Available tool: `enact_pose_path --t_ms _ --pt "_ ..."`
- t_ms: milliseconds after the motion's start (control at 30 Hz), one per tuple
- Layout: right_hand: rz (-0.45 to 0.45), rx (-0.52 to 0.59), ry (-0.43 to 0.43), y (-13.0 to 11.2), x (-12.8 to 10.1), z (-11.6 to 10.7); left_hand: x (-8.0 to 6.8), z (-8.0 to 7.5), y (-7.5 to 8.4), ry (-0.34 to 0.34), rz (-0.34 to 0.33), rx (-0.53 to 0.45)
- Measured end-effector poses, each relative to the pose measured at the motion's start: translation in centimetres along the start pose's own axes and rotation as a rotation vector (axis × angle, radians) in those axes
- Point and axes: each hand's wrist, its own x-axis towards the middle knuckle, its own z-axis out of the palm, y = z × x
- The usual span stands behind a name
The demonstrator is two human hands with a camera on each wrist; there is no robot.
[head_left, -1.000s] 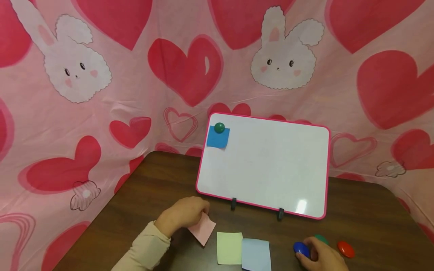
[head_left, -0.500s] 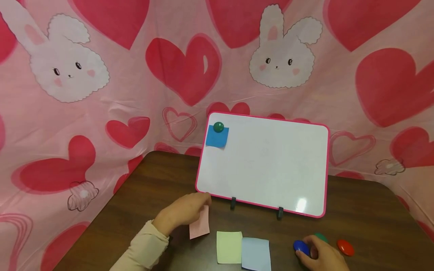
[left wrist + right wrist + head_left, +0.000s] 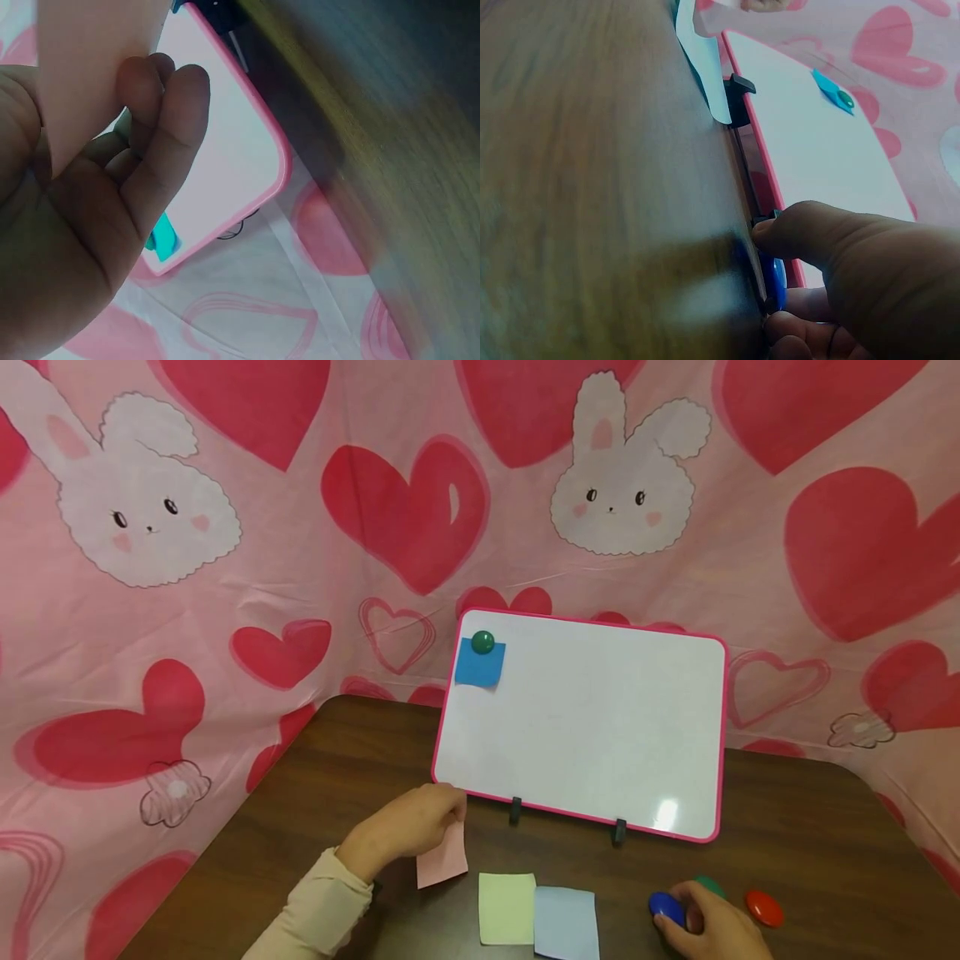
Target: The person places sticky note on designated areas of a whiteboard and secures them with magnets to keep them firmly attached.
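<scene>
My left hand [image 3: 408, 831] pinches a pink sticky note [image 3: 442, 860] just above the table, in front of the whiteboard's lower left corner. The left wrist view shows the pink note [image 3: 94, 67] held between thumb and fingers [image 3: 169, 120]. My right hand [image 3: 708, 927] grips a blue magnet [image 3: 666, 909] at the table's front right; the blue magnet [image 3: 775, 281] sits between its fingertips in the right wrist view. The pink-framed whiteboard [image 3: 592, 727] stands on two black feet, with a blue note [image 3: 480, 666] pinned at top left by a green magnet [image 3: 483, 642].
A yellow note [image 3: 507, 907] and a light blue note [image 3: 566, 923] lie side by side on the dark wooden table [image 3: 337, 752]. A green magnet [image 3: 708, 886] and a red magnet [image 3: 764, 909] lie beside my right hand. A pink heart-and-bunny cloth [image 3: 225, 568] hangs behind.
My left hand has lifted the pink note and turned it from slanted to nearly upright, shifting slightly towards the whiteboard. My right hand stays on the blue magnet.
</scene>
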Motion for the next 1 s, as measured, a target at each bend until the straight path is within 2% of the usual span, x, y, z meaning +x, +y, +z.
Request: enact_pose_path --t_ms 333,667,867,1000 --pt "-0.008 0.002 0.019 0.2 -0.1 0.2 0.3 0.3 0.1 0.055 0.033 0.097" --pt "-0.029 -0.004 0.04 0.4 -0.2 0.1 0.7 0.3 0.1 0.099 0.06 0.049" --pt "-0.026 0.013 0.035 0.2 -0.4 0.1 0.9 0.1 0.2 0.094 0.077 0.004" --pt "-0.021 0.017 0.03 0.1 -0.3 0.0 1.1 0.0 0.0 0.157 0.127 -0.031"
